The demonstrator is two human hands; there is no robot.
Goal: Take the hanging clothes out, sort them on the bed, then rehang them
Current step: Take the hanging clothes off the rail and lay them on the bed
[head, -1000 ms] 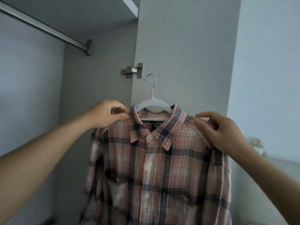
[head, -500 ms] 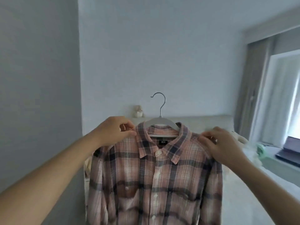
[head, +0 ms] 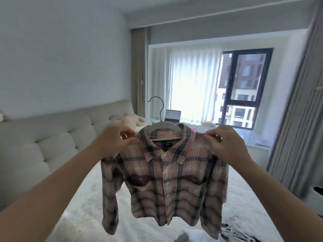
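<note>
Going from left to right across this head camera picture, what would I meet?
Padded headboard → left hand → plaid shirt on its hanger → right hand → grey curtain.

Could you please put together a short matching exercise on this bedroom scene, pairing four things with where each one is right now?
Things:
1. plaid shirt
2. laptop
3. plush toy
4. white hanger

Places:
A. open on the ledge by the window
B. inside the shirt's collar, its hook standing free in the air
C. lying at the head of the bed, near the headboard
D. held up over the bed, pinched at the shoulders by the left hand and the right hand

Pairs: 1-D, 2-A, 3-C, 4-B
</note>
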